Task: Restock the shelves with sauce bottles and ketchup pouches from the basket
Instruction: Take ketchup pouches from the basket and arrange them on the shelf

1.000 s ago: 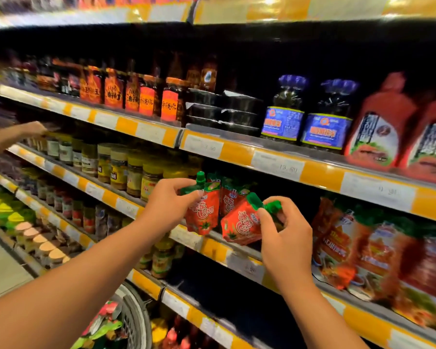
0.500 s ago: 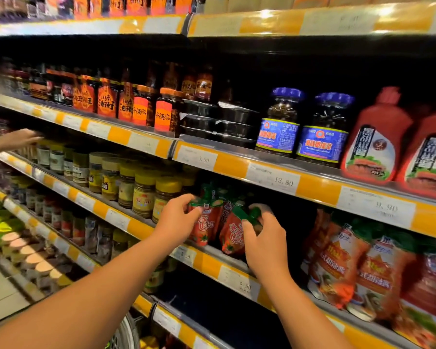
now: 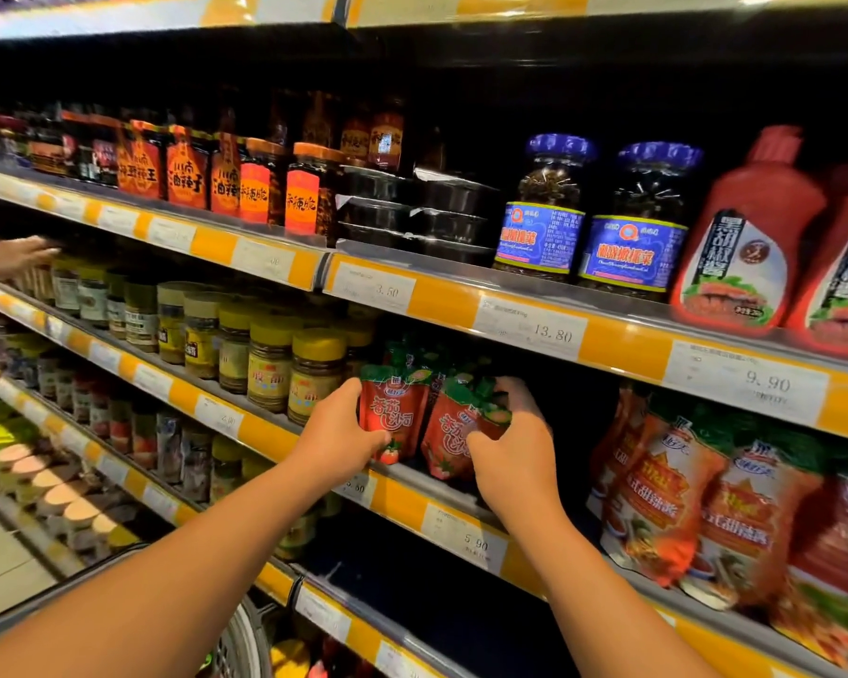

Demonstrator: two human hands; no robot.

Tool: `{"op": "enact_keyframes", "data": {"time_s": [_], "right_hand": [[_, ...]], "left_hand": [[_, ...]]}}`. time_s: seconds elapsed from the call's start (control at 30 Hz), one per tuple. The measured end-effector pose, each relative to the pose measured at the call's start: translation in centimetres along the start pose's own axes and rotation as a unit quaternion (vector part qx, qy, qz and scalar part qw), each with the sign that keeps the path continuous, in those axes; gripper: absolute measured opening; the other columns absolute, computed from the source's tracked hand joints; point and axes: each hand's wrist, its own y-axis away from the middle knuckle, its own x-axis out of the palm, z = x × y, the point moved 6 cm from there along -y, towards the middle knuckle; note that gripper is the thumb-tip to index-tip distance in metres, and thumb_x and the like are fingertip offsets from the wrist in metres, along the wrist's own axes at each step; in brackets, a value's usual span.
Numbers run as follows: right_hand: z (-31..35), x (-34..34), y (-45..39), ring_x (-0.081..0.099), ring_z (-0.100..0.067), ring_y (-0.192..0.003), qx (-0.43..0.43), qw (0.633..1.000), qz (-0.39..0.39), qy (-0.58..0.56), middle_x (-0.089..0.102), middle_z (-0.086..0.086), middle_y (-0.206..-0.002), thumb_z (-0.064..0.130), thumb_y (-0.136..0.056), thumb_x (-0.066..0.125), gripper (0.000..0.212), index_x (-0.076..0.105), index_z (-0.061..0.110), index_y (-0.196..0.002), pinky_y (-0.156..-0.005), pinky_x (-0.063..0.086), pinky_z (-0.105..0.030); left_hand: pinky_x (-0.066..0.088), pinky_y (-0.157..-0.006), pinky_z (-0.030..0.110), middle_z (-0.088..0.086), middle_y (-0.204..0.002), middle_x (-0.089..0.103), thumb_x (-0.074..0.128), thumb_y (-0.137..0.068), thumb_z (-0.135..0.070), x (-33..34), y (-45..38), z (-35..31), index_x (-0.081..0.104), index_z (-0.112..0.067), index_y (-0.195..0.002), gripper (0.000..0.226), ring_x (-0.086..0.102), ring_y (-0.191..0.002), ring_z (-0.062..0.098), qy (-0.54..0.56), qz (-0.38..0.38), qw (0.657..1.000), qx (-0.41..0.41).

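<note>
At the bottom edge, around 6 o'clock, the curved rim of the basket (image 3: 246,643) shows between the two forearms, with some bright packets beside it that are too blurred to name. Both arms reach up from 7 and 5 o'clock toward the middle of the frame. The left hand (image 3: 336,435) is closed around the side of an upright red ketchup pouch (image 3: 392,408) with a green top, thumb across its lower front. Just at its 3 o'clock, the right hand (image 3: 512,445) grips a second ketchup pouch (image 3: 449,440) by its green cap end; this one leans to the left and touches the first. Both pouches stand at the front lip of the middle shelf (image 3: 407,501), above an orange strip with a price tag (image 3: 466,535) reading 5.90. More pouches of the same kind sit behind them in shadow.

At 9 o'clock from the left hand, yellow-lidded jars (image 3: 270,364) stand in rows on the same shelf. At 3 o'clock from the right hand, larger orange sauce pouches (image 3: 735,521) lean forward. On the shelf above, toward 1 o'clock, are two blue-lidded jars (image 3: 603,212) and red squeeze bottles (image 3: 750,237); toward 11 o'clock, dark jars with orange labels (image 3: 216,178). At far 9 o'clock another person's hand (image 3: 13,254) reaches into the shelf.
</note>
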Motion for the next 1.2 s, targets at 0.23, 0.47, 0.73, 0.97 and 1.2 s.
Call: {"op": "enact_keyframes", "data": {"time_s": [0.23,0.47,0.73,0.97,1.2], "right_hand": [[-1.2,0.5,-0.4,0.064,-0.007,-0.088,0.003,1.0,-0.014,0.004,0.065,0.008,-0.107,0.012,-0.09,0.073,0.059,0.044,0.049,-0.126,-0.049,0.048,-0.009],[-4.2,2.1,-0.7,0.064,-0.009,-0.076,0.095,0.988,0.046,0.116,0.063,0.011,-0.09,0.028,-0.081,0.078,0.046,0.042,0.038,-0.108,-0.052,0.047,-0.02],[-6.0,2.7,-1.4,0.063,-0.017,-0.084,0.13,0.978,0.081,0.142,0.062,0.008,-0.086,0.022,-0.079,0.073,0.023,0.05,0.022,-0.083,-0.079,0.061,-0.039],[-6.4,3.3,-2.3,0.062,-0.003,-0.082,0.089,0.988,0.075,0.099,0.061,0.025,-0.085,0.031,-0.073,0.091,0.047,0.058,0.042,-0.105,-0.07,0.046,-0.022],[-7.7,4.7,-3.1,0.054,0.007,-0.069,0.107,0.97,0.114,0.183,0.065,0.021,-0.085,0.042,-0.07,0.09,0.049,0.071,0.034,-0.114,-0.057,0.04,-0.013]], "left_hand": [[0.059,-0.088,0.042,-0.002,-0.111,0.065,0.083,-0.087,-0.023,-0.2,-0.6,0.0,0.052,-0.022,-0.117,0.043,0.064,-0.101,0.02,-0.036,0.002,0.999,-0.008],[0.058,-0.089,0.038,-0.001,-0.116,0.065,0.081,-0.088,-0.019,-0.3,-0.8,0.4,0.052,-0.021,-0.123,0.046,0.063,-0.104,0.02,-0.02,-0.012,1.0,-0.001],[0.053,-0.078,0.029,-0.006,-0.114,0.059,0.082,-0.087,-0.024,-0.1,-0.1,1.2,0.048,-0.027,-0.118,0.045,0.06,-0.101,0.016,-0.021,-0.061,0.998,0.019],[0.051,-0.073,0.026,-0.004,-0.11,0.064,0.073,-0.094,-0.015,0.1,-0.5,1.5,0.05,-0.023,-0.118,0.034,0.062,-0.099,0.017,-0.009,-0.069,0.998,-0.006],[0.05,-0.071,0.036,0.003,-0.107,0.053,0.07,-0.095,-0.013,0.4,-0.7,0.8,0.047,-0.018,-0.104,0.024,0.056,-0.092,0.023,-0.085,-0.101,0.99,-0.045]]}}
